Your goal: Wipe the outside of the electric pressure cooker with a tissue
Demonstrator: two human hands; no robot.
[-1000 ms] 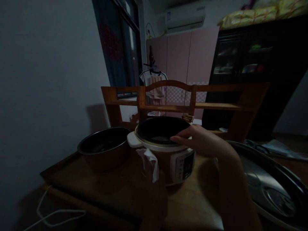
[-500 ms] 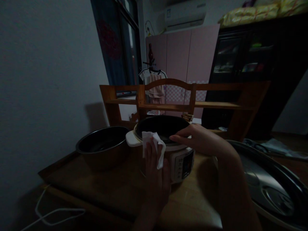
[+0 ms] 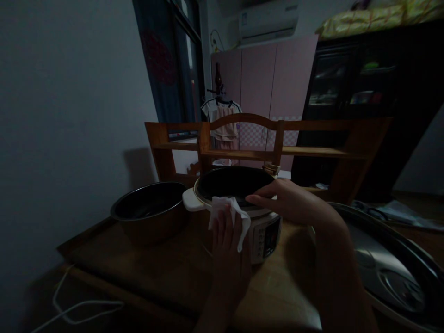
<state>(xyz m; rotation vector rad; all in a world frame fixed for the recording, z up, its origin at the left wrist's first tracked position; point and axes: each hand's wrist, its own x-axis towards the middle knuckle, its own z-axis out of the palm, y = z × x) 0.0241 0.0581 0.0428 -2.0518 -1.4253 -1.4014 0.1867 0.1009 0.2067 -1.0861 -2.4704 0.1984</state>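
Note:
An open rice cooker [image 3: 267, 233] with a dark inner pot stands on the wooden table [image 3: 166, 273] in a dim room. My left hand [image 3: 229, 245] is closed on a white tissue [image 3: 231, 209] and presses it against the cooker's front rim. On the rim's right side rests my right hand [image 3: 289, 201], its fingers laid over the edge and steadying the cooker.
A metal bowl [image 3: 147, 210] sits left of the cooker. A large shiny lid [image 3: 391, 273] lies at the right. A white cord [image 3: 79, 307] trails over the table's near left edge. A wooden shelf rack [image 3: 263, 138] stands behind, with a wall at the left.
My left hand rose with the tissue from the cooker's side up to its front rim and slid a little to the right. My right hand stayed on the rim.

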